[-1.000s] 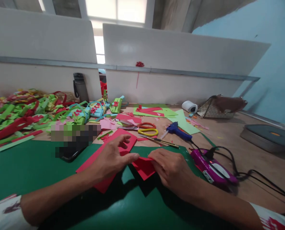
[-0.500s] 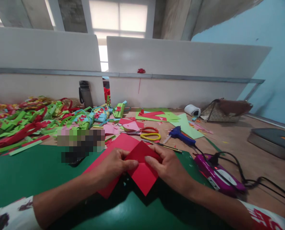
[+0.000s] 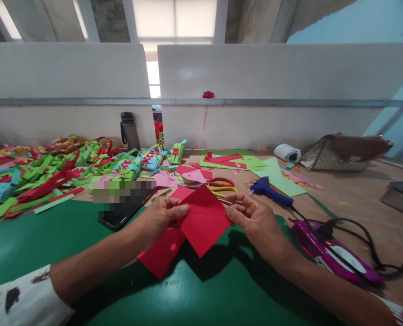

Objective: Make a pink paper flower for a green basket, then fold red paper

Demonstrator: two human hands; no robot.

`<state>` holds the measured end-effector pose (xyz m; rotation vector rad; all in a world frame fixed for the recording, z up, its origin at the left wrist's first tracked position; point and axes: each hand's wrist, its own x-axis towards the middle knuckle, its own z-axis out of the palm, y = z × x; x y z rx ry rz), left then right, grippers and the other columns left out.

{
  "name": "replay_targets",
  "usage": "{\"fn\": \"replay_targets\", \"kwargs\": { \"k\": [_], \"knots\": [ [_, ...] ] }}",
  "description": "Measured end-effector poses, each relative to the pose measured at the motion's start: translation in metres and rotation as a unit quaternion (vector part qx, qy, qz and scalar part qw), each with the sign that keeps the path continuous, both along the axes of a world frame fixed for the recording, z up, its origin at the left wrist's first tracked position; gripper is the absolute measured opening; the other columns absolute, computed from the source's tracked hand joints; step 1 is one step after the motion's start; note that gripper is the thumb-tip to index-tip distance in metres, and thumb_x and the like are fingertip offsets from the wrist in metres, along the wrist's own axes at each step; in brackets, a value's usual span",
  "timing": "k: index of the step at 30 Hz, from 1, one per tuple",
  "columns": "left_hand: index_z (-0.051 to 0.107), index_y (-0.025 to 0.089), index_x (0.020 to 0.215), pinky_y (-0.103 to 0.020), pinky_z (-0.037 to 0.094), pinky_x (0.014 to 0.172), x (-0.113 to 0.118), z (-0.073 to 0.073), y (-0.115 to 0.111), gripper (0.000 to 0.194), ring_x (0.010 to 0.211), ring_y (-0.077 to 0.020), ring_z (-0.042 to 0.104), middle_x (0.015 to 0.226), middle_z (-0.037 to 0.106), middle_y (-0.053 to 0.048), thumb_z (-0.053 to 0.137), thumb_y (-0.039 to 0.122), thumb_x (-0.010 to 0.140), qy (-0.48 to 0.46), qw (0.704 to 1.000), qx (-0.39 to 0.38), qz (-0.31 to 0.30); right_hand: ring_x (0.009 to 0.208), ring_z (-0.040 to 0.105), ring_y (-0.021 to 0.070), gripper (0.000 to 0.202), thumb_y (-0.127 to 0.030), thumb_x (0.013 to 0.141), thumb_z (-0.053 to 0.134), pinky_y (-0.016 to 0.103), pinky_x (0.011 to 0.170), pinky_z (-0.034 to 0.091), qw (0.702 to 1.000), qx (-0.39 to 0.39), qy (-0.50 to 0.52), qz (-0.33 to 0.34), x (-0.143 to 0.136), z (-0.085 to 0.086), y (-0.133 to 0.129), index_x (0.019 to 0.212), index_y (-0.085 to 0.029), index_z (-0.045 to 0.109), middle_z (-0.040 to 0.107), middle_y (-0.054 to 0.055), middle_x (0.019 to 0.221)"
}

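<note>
A red paper square (image 3: 203,222) hangs like a diamond between my hands above the green mat (image 3: 96,276), with a faint crease across its middle. My left hand (image 3: 162,215) pinches its left corner, thumb on top. At the right corner, my right hand (image 3: 252,217) grips the paper between thumb and fingers. Beneath and to the left lies a larger red sheet (image 3: 162,253), partly covered by the square and my left hand. Just behind the square are scissors with yellow handles (image 3: 223,189) and scissors with red handles (image 3: 221,182), their blades mostly hidden.
A phone (image 3: 120,215) lies left of my left hand. Rightward are a blue glue gun (image 3: 272,192) and a purple power strip (image 3: 337,253) with black cables. Colourful paper pieces (image 3: 52,176) pile up at the left. Behind stand a bottle (image 3: 129,131) and a handbag (image 3: 347,154).
The red square has been raised and flattened out. My right hand has shifted outward to its right corner; my left hand still holds the left side. The view has turned slightly left.
</note>
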<state>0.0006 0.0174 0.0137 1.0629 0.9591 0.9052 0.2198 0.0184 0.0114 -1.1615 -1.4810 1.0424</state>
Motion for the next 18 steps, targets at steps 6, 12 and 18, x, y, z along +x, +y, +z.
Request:
{"fn": "replay_targets", "kwargs": {
  "k": [6,12,18],
  "knots": [
    [0.062,0.012,0.076,-0.022,0.045,0.054,-0.039,0.013,0.012,0.036,0.058,-0.0122,0.058,0.067,0.063,-0.002,0.081,0.038,0.06,0.033,0.997,0.003,0.067,0.057,0.054,0.0138,0.024,-0.035,0.081,0.058,0.026,0.054,0.045,0.992,0.067,-0.108,-0.009,0.002,0.0,0.001,0.096,-0.016,0.059,0.057,-0.002,0.062],
    [0.06,0.013,0.073,-0.021,0.043,0.053,-0.056,0.009,0.013,0.032,0.057,-0.0108,0.054,0.066,0.061,-0.001,0.077,0.039,0.062,0.081,0.993,0.011,0.08,0.077,0.062,0.0167,0.006,-0.018,0.084,0.057,0.029,0.071,0.048,0.897,0.284,-0.326,0.095,-0.016,0.002,-0.008,0.085,-0.017,0.063,0.068,0.005,0.084],
    [0.058,0.015,0.06,-0.021,0.036,0.051,-0.059,0.01,0.012,0.029,0.052,-0.0092,0.046,0.056,0.053,0.002,0.073,0.039,0.064,0.147,0.985,0.046,0.071,0.073,0.062,0.0191,0.014,-0.013,0.09,0.049,0.031,0.065,0.049,0.713,0.466,-0.516,0.094,-0.028,-0.006,0.003,0.09,-0.01,0.063,0.067,0.01,0.08]
  ]
}}
